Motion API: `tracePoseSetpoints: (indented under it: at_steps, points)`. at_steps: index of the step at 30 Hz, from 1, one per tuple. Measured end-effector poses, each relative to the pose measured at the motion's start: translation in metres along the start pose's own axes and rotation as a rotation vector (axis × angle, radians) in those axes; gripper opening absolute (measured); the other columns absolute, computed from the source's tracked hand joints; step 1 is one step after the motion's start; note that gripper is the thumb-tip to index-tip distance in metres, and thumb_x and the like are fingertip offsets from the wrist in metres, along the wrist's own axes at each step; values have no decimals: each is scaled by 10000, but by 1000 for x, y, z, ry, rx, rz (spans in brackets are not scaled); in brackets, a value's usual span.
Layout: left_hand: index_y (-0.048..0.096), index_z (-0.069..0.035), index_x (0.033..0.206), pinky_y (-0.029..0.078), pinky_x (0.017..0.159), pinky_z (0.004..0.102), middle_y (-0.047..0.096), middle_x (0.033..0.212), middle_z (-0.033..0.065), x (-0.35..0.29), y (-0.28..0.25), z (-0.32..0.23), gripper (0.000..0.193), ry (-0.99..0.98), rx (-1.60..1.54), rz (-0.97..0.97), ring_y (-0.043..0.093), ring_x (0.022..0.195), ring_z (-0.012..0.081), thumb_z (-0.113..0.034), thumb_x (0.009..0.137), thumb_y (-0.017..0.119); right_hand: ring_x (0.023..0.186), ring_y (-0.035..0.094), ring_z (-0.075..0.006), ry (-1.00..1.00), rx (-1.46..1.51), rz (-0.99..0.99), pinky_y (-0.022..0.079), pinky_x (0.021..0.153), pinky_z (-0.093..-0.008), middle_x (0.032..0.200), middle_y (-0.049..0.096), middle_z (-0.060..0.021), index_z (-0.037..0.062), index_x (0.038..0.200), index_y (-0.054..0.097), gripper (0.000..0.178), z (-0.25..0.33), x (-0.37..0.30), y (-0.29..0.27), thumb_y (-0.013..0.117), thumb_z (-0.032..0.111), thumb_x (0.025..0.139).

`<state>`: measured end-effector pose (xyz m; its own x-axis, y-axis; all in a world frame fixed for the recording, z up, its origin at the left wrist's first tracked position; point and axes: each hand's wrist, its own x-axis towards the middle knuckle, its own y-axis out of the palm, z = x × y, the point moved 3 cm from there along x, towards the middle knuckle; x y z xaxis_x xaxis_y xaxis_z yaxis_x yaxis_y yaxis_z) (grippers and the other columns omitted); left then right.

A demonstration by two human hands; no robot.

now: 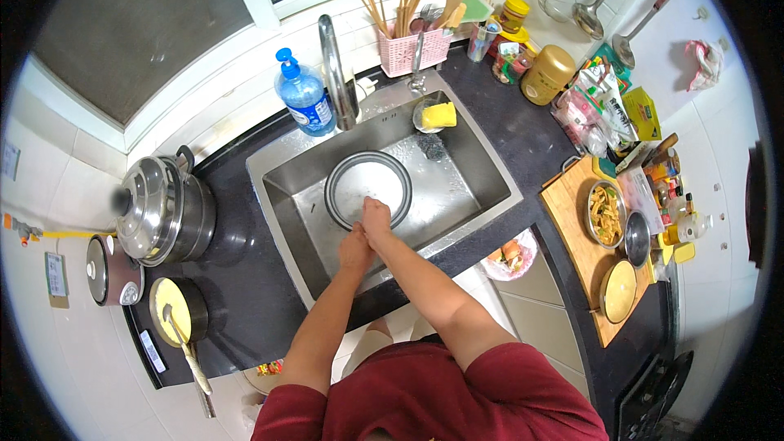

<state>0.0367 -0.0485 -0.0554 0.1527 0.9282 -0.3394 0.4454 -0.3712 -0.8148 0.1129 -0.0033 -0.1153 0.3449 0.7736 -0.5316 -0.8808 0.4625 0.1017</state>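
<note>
A round dark-rimmed pot (333,196) sits in the steel sink (282,208), its inside white; I cannot make out whether that is liquid or grains. My right hand (376,219) is over the pot's near edge, its fingers curled. Pressed against it is my left hand (356,248), just outside the near rim, with its fingers mostly hidden. Whether anything is between the two hands does not show. Above the sink's back edge stands the curved tap (336,73). A yellow sponge (439,115) lies at the sink's far right corner, beside a dark scouring pad (430,146).
Left of the sink are a steamer pot (155,204), a rice cooker (113,271) and a pan (181,310) with a utensil in it. A blue pump bottle (306,98) and pink utensil basket (415,53) stand behind. At right, a cutting board (565,231) bears several bowls.
</note>
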Motion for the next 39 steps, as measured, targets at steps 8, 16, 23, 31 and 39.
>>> tracePoseSetpoints:
  at_steps: [8, 16, 23, 31, 39]
  points:
    - [481, -48, 986, 480, 617, 270, 583, 901, 69, 27, -24, -58, 478, -84, -888, 474, 588, 754, 172, -18, 581, 732, 746, 561, -144, -68, -172, 575, 464, 634, -258, 845, 561, -68, 48, 1028, 523, 295, 100, -22, -100, 576, 59, 739]
    - [504, -43, 965, 428, 726, 246, 534, 887, 44, 36, 6, -131, 308, 109, -1084, 21, 513, 817, 118, -133, 741, 696, 857, 554, -337, -804, -662, -147, 438, 776, -364, 925, 533, -171, 43, 872, 499, 253, 208, -35, -241, 636, 47, 659]
    - [529, -37, 900, 437, 663, 237, 544, 773, 21, 37, 39, -142, 208, 178, -957, -48, 519, 718, 107, -106, 753, 659, 902, 537, -378, -757, -1226, -133, 489, 754, -439, 1001, 452, -176, 72, 1031, 527, 426, 158, -31, -323, 631, 24, 621]
    - [537, -23, 869, 443, 637, 238, 569, 778, 33, 20, 37, -98, 161, 152, -949, -193, 530, 696, 107, -97, 763, 632, 975, 521, -354, -863, -1114, 637, 480, 796, -434, 1085, 443, -192, 52, 1011, 545, 407, 86, -111, -215, 658, 217, 657]
    - [538, -18, 880, 442, 636, 243, 567, 764, 33, -21, -19, -22, 132, 77, -983, -387, 529, 699, 100, -76, 786, 610, 999, 510, -331, -888, -1190, 1109, 481, 781, -425, 1039, 463, -148, 75, 871, 519, 276, 28, -165, -89, 642, 91, 624]
